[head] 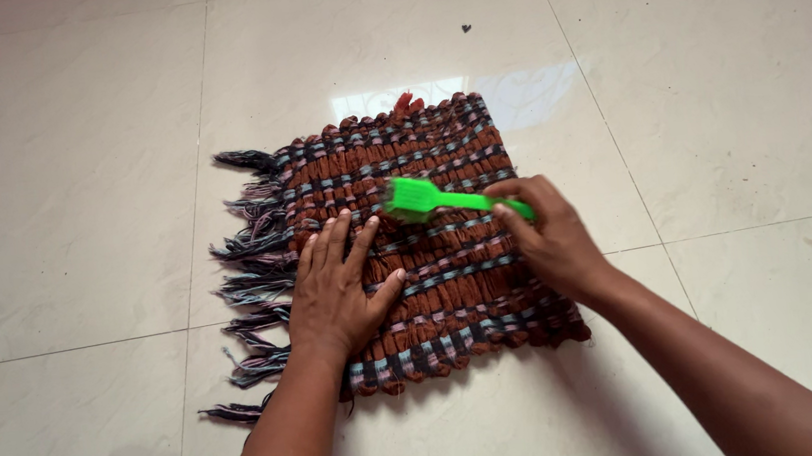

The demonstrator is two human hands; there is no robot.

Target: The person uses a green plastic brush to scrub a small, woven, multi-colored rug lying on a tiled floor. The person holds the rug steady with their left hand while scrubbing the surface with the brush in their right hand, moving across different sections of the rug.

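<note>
- Brown woven mat (449, 254), one only, lies flat on the floor under both hands; dark and pale blue-pink stripes run across it.
- Left hand (337, 290) rests palm-down on the mat's near-left part, fingers spread wide and flat, gripping nothing.
- Right hand (550, 238) has its grip closed around the handle of one green brush (438, 199), thumb and fingers wrapped over the handle's end.
- Brush's long axis runs roughly left-right, tilted a little: the handle sits in the right grip and the head points to the left and slightly away from the person, onto the mat's middle.
- Brush head lies just beyond the left hand's fingertips, near them but apart, and touches the mat.
- Fringe (250, 275) of dark, loose yarn ends hangs off the mat's edge to the left of the left hand.
- Pale glossy floor tiles (71, 193) lie all around, with a bright reflection just past the mat's far edge.
- One small dark speck (466, 28) sits on the floor well beyond both hands.
</note>
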